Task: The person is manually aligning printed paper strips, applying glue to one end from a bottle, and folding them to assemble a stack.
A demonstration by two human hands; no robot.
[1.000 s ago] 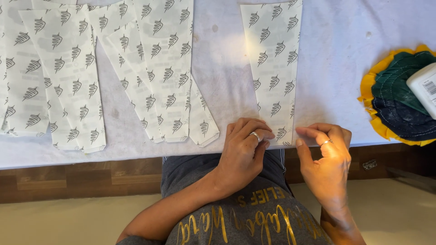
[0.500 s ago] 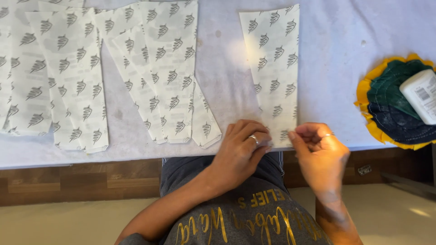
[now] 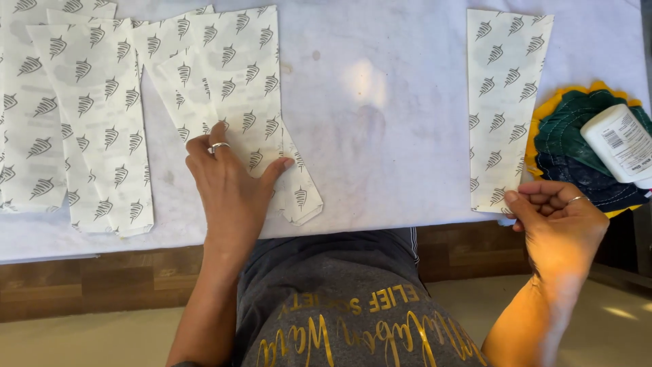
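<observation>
Flat under the left hand (image 3: 227,180): a stack of patterned paper pieces (image 3: 238,88), white with a grey leaf-like print, fanned and overlapping near the middle-left of the worktop (image 3: 380,136). Palm down, fingers spread wide, ring showing on 1 finger, thumb angled out to the right. Pressing rather than gripping, by the look of it, most likely to pin the top sheet so the overlapping ones beneath stay put. Pointed lower tip of 1 piece poking out just right of the thumb, close to the worktop's near edge.

Over on the right: 1 separate paper piece (image 3: 506,102) of the same print, lying alone and well apart from the stack. Right hand (image 3: 560,217) curled narrow at its lower corner, fingertips pinched together right at the edge. Whether the corner itself or a thin peeled layer sits between those fingers, cannot tell.

Further left, more printed pieces (image 3: 81,122) laid side by side, long and tapering, untouched.

At the far right edge, a round pile of dark green and blue fabric with a yellow rim (image 3: 577,149), and a white bottle (image 3: 621,143) lying tilted on top of it, parked within reach of the right hand yet off the paper.

White cloth cover across the worktop, faintly stained mid-surface.
</observation>
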